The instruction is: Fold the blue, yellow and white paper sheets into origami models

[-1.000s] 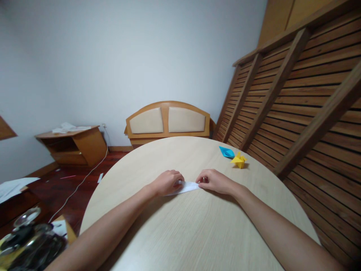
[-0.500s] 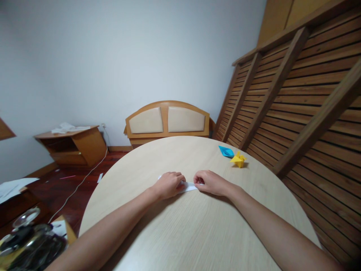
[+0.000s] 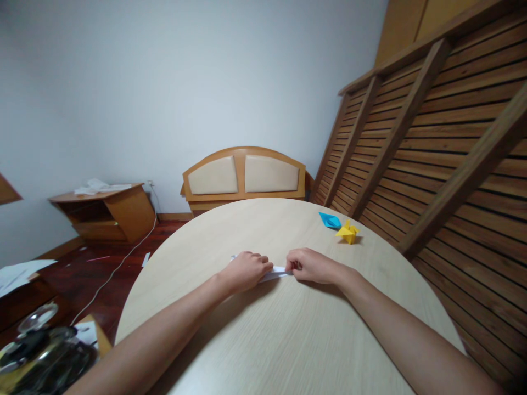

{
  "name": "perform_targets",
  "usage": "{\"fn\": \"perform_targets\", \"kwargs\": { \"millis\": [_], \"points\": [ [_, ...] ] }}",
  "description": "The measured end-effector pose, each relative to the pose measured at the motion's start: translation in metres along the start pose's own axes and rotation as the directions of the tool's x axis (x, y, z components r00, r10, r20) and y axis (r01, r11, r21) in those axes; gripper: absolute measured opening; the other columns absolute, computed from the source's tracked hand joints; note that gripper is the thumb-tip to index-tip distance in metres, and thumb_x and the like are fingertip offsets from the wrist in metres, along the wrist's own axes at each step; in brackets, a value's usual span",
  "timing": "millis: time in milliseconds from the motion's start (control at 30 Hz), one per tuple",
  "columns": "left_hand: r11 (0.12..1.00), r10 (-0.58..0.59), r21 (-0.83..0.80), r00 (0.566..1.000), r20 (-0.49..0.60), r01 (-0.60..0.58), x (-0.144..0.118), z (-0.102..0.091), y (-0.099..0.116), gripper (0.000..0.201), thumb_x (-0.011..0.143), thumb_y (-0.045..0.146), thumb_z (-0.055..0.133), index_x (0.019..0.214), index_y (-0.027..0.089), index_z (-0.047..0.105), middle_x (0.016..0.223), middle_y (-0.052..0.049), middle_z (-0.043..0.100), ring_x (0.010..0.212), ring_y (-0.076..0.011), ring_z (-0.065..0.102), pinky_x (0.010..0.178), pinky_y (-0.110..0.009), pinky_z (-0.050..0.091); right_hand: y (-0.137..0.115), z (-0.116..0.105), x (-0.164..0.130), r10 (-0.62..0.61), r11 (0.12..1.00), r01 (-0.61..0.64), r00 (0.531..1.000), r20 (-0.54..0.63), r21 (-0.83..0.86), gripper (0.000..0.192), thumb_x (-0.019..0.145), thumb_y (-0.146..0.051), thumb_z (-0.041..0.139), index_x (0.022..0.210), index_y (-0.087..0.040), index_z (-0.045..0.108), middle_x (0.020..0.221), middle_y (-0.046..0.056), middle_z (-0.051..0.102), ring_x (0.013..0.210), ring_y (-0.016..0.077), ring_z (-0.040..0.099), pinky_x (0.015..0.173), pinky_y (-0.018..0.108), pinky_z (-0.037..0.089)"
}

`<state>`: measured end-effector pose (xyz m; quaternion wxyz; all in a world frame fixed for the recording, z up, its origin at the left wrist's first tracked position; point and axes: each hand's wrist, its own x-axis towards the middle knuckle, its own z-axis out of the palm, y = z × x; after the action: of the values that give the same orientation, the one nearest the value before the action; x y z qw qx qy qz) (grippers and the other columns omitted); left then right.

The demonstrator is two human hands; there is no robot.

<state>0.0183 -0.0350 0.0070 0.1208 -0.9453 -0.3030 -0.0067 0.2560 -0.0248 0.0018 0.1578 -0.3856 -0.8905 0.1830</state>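
Observation:
A narrow folded strip of white paper (image 3: 278, 271) lies low over the round table (image 3: 263, 340), between my two hands. My left hand (image 3: 248, 270) covers most of its left part, fingers curled down on it; a small tip of paper shows beyond the knuckles. At the right end, my right hand (image 3: 309, 265) pinches the paper between thumb and bent fingers. Farther right on the tabletop sit a blue folded-paper piece (image 3: 330, 220) and a yellow origami figure (image 3: 348, 233), both apart from my hands.
Slatted wooden panels (image 3: 453, 148) lean along the right side. Behind the table stands a headboard (image 3: 242, 192) with cream pads. To the left are a low cabinet (image 3: 132, 214), a white cable (image 3: 127, 255) on the floor, papers (image 3: 24, 274) and a cluttered stand with a glass-like lid (image 3: 39, 318).
My right hand has shifted slightly right along the paper, and its fingers have curled tighter at the end. My left hand has barely moved. The blue and yellow pieces stay in place.

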Motion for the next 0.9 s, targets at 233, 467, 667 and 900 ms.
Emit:
{"fn": "perform_targets", "kwargs": {
  "millis": [233, 467, 667, 900],
  "points": [
    [0.960, -0.127, -0.241, 0.988, 0.084, 0.144, -0.011, -0.003, -0.028, 0.022, 0.084, 0.021, 0.060, 0.106, 0.023, 0.066, 0.100, -0.004, 0.073, 0.088, -0.0212, 0.068, 0.070, -0.026, 0.046, 0.002, 0.002, -0.001, 0.056, 0.998, -0.056, 0.998, -0.009, 0.029, 0.023, 0.071, -0.005, 0.056, 0.082, -0.017, 0.072, 0.079, 0.003, 0.069, 0.070, 0.0141, 0.058, 0.061, 0.021, 0.039],
    [0.886, -0.211, -0.370, 0.954, 0.211, 0.278, -0.020, 0.002, -0.056, 0.020, 0.082, 0.021, 0.063, 0.101, 0.020, 0.070, 0.098, -0.005, 0.073, 0.086, -0.0192, 0.067, 0.071, -0.024, 0.045, 0.012, 0.004, 0.000, 0.048, 0.998, -0.047, 0.999, -0.020, 0.039, 0.026, 0.073, -0.008, 0.057, 0.090, -0.017, 0.073, 0.081, 0.004, 0.069, 0.070, 0.0149, 0.059, 0.063, 0.022, 0.041],
    [0.966, -0.102, -0.239, 0.995, -0.010, 0.097, -0.013, 0.009, -0.045, 0.030, 0.081, 0.010, 0.058, 0.107, 0.021, 0.068, 0.101, -0.005, 0.069, 0.092, -0.0200, 0.064, 0.077, -0.027, 0.047, 0.009, 0.005, 0.001, 0.022, 1.000, -0.022, 0.999, -0.048, -0.002, 0.030, 0.072, -0.006, 0.056, 0.094, -0.017, 0.073, 0.084, 0.004, 0.070, 0.071, 0.0149, 0.060, 0.065, 0.023, 0.042],
    [0.998, 0.022, -0.059, 0.998, -0.062, -0.026, -0.002, 0.012, -0.014, 0.019, 0.094, 0.018, 0.052, 0.106, 0.021, 0.068, 0.102, -0.008, 0.065, 0.090, -0.0205, 0.061, 0.079, -0.032, 0.048, 0.003, 0.003, 0.001, 0.003, 0.997, -0.007, 0.999, -0.053, -0.079, 0.028, 0.070, -0.002, 0.054, 0.085, -0.018, 0.073, 0.084, 0.004, 0.070, 0.073, 0.0158, 0.060, 0.066, 0.023, 0.041]
  ]
}}
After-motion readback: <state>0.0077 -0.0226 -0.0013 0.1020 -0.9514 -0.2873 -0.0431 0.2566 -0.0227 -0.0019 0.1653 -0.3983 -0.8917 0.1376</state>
